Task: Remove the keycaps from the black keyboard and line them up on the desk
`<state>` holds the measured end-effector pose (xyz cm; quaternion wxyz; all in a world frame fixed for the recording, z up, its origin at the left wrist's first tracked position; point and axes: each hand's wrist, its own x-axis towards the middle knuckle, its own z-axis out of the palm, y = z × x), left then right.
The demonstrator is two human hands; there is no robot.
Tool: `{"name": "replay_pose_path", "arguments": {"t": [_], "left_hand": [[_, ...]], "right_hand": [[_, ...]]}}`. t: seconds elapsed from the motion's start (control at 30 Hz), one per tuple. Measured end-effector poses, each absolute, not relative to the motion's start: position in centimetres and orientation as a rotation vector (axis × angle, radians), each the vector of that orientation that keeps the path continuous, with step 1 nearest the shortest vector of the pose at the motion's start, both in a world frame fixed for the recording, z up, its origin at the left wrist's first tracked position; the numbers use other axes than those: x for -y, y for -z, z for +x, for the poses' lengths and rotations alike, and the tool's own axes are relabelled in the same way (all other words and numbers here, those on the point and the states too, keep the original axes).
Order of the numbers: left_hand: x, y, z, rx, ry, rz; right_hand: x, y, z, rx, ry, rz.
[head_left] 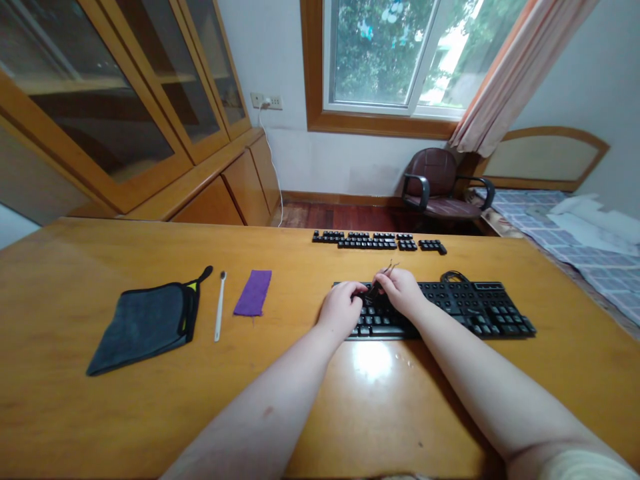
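Note:
A black keyboard lies on the wooden desk, with some of its upper keys bare of caps. My right hand is closed around a thin wire keycap puller, whose wire ends stick up past the fingers. Its lower end is over the left part of the keyboard, mostly hidden by my fingers. My left hand rests on the keyboard's left end, fingers bent and gripping there, with the fingertips close to the puller. Loose black keycaps lie in rows beyond the keyboard.
To the left lie a folded grey cloth, a white toothbrush and a purple cloth. A coiled cable sits behind the keyboard. An office chair and a bed stand beyond the desk.

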<state>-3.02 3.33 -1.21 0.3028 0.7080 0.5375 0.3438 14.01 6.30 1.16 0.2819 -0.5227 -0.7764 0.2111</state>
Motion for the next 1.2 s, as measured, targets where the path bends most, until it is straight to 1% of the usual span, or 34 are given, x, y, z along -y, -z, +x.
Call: {"name": "replay_pose_path", "arguments": {"t": [0.27,0.67,0.9,1.2], "left_hand": [[-3.3,1.3,-3.2,-1.433,-0.882,1.910],[-3.5,1.7,-3.3,-1.431,-0.894,1.951],[-3.6,1.5,-3.2,-1.464,-0.825,2.006],[-3.7,2.0,-3.3,-1.437,-0.825,2.087]], "right_hand": [[-6.4,-0.8,13.4,2.142,-0.491,-1.474],[-6.1,-0.6,13.0,2.349,-0.476,-1.396],[-5.4,-0.5,13.1,2.462,-0.397,-1.229],[-5.7,0.1,13.2,2.409,-0.290,-1.097]]}}
